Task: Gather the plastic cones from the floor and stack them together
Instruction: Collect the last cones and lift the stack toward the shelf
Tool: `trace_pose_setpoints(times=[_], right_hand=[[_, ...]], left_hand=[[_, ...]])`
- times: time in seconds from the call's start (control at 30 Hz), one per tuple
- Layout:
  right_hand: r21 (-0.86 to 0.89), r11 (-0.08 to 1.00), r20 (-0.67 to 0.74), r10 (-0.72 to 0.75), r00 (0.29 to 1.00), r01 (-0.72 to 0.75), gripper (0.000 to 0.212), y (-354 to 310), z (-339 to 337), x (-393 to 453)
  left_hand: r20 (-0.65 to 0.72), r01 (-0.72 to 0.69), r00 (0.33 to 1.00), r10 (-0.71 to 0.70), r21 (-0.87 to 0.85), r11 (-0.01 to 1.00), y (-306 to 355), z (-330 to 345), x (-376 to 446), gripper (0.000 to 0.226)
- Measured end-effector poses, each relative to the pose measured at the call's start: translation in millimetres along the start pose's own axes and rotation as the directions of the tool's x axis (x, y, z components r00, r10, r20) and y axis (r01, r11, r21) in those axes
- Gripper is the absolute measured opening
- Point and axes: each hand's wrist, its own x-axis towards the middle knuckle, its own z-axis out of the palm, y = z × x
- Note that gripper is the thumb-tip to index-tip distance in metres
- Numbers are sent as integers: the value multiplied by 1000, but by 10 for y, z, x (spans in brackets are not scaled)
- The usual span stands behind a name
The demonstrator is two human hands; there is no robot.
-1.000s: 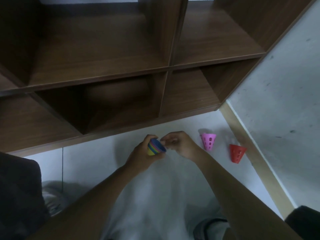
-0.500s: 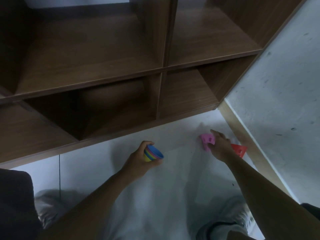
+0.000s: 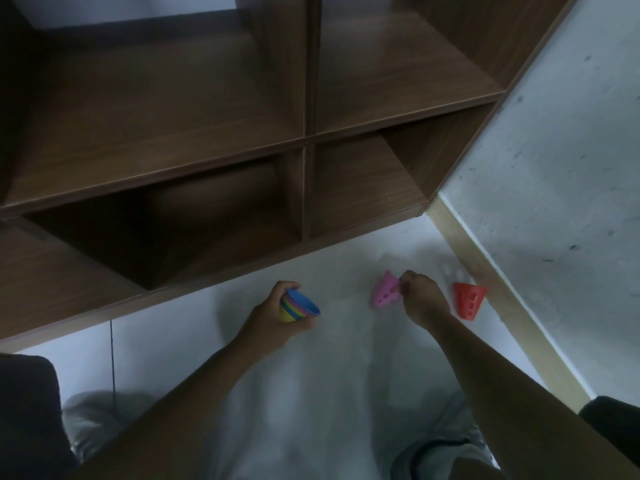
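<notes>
Head view, looking down past both forearms to a pale floor point(image 3: 194, 344). Left hand point(image 3: 273, 315) reaching forward, fingers curled round a nested stack of cones point(image 3: 298, 306), blue one innermost, mouth turned right. Right hand point(image 3: 420, 299) stretched further out, arm nearly straight, thumb and fingertips pinching the rim of a pink cone point(image 3: 385, 294) tipped with its narrow end up and away; lifted clear of the floor or merely tilted on it, hard to tell through the blur. Red cone point(image 3: 468, 301) just right of that hand, standing on the floor, wide mouth up, near the wooden skirting point(image 3: 512, 306) below a grey wall point(image 3: 554, 202). Dark wooden shelf unit point(image 3: 207, 126) across the top, open compartments facing down.
</notes>
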Motion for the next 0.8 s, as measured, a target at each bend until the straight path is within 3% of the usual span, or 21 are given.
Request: trace_pose_setpoints(times=[0.27, 0.47, 0.8], right_hand=[[238, 940, -89, -231, 969, 246, 18, -581, -124, -151], [273, 875, -85, -393, 915, 401, 15, -851, -55, -401], [245, 847, 121, -509, 852, 471, 23, -832, -42, -606]], left_hand=[[27, 66, 997, -70, 135, 989, 7, 52, 8, 77], [41, 130, 990, -137, 132, 983, 52, 99, 41, 96], [10, 45, 999, -45, 72, 996, 182, 267, 82, 100]])
